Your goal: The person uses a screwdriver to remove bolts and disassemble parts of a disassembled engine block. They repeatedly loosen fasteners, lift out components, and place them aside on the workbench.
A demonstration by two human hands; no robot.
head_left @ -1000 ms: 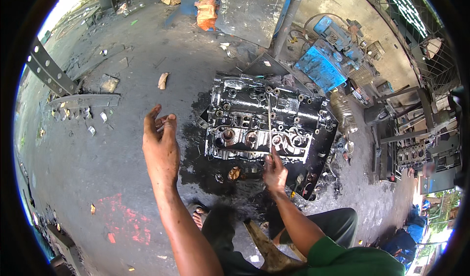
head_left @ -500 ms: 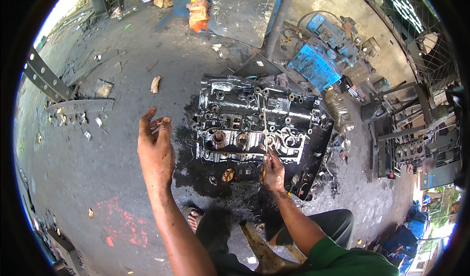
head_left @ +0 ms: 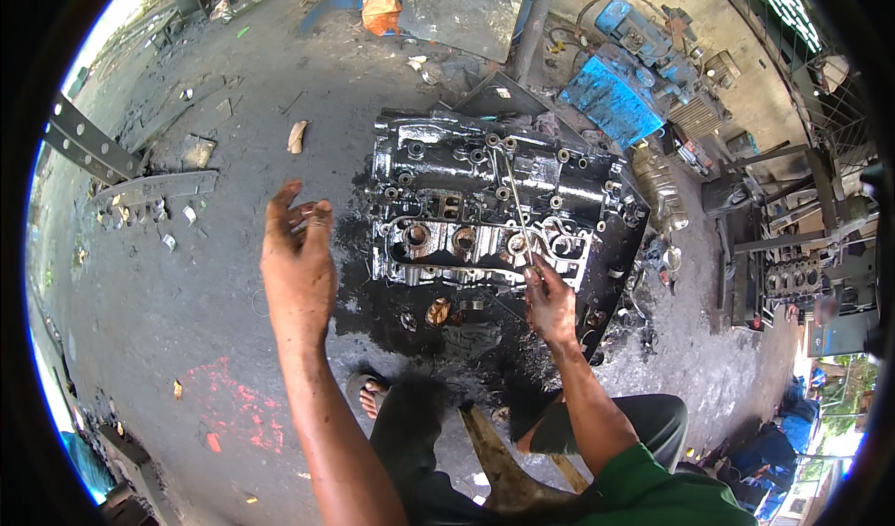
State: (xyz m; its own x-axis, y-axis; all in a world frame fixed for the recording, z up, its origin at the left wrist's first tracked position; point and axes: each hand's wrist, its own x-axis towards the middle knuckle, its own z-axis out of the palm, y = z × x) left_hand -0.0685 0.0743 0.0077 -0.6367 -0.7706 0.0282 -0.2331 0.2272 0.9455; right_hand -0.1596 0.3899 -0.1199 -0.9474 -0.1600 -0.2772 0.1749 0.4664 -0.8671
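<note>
An oily black engine cylinder head [head_left: 447,167], with bare metal ports along its near side, lies before me. My right hand [head_left: 551,307] is closed round the near end of a long thin metal rod [head_left: 519,204]. The rod slants up and left across the casting, its far end by the round bolt holes; its handle end is hidden in my palm. Off to the left of the casting, my left hand [head_left: 298,251] is raised over the floor, fingers curved and apart, holding nothing.
Below the casting lies a crumpled brown scrap [head_left: 437,312] on the oil-blackened floor. A blue machine [head_left: 611,102] stands at the far right, beside clear plastic bottles [head_left: 660,190]. A wooden stool [head_left: 499,461] is between my legs. A perforated metal beam [head_left: 89,144] stands at left.
My right hand has moved right and slightly up, and the rod now slants more. The left hand stays raised, nearly in place. The view has shifted a little.
</note>
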